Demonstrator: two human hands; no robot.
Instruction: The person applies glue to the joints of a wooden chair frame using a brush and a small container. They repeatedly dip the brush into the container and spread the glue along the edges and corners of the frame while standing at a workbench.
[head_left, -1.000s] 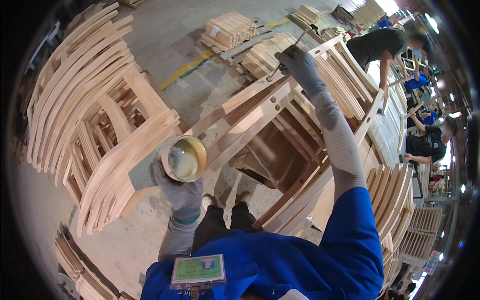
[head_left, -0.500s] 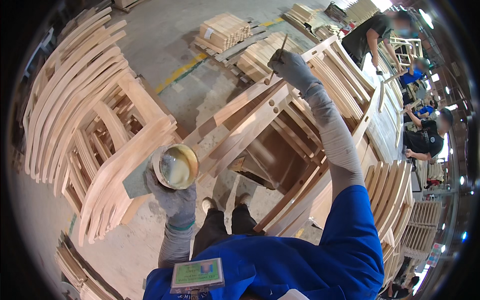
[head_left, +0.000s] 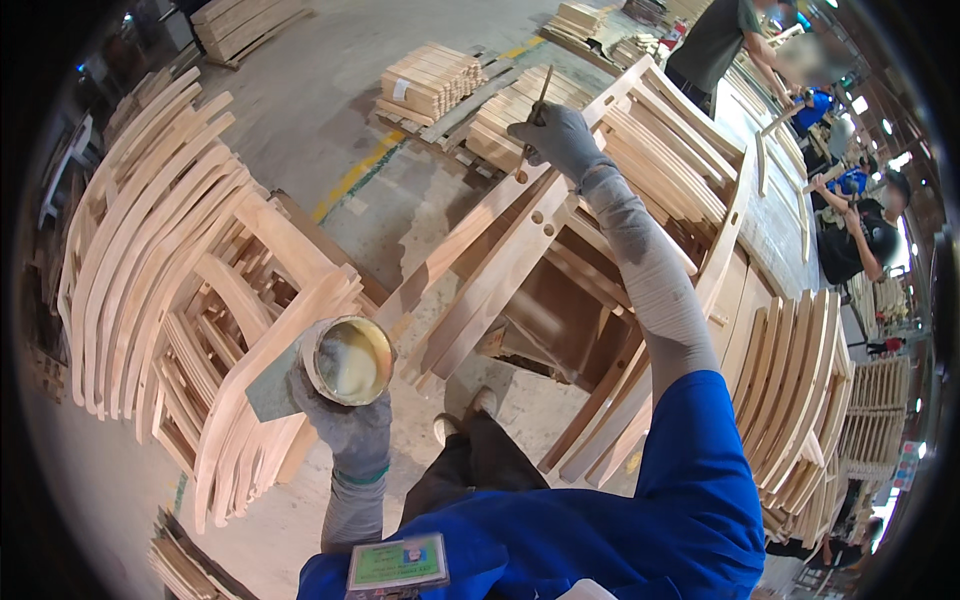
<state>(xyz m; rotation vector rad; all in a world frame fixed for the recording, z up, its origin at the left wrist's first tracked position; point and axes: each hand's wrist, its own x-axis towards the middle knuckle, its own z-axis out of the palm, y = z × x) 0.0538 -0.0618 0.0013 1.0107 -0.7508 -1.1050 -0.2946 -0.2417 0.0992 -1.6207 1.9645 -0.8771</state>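
My left hand (head_left: 352, 435), in a grey glove, is closed round a small round pot (head_left: 311, 366). Cream-coloured liquid (head_left: 357, 368) partly fills it. A flat grey-green piece (head_left: 268, 382) juts out beside the pot; how it is held is hidden. My gloved right hand (head_left: 566, 142) pinches a thin stick (head_left: 545, 88), which stands nearly upright. Its lower end meets the hole at the end of a long wooden rail (head_left: 465, 228); whether it goes inside is too small to tell. Next to that rail lies another wooden part (head_left: 505, 268) with two round holes.
Curved wooden frames (head_left: 150, 240) are piled at the left. More slatted frames (head_left: 675, 150) lie beyond my right arm, and curved parts (head_left: 790, 390) stand at the right. Bundled slats (head_left: 430, 80) rest on the floor ahead. A co-worker (head_left: 715, 45) stands at a bench (head_left: 765, 215).
My view has shifted, and the wood pile on the left sits lower and further right in it. My feet appear closer together. Both hands keep their holds, the stick still at the rail's end.
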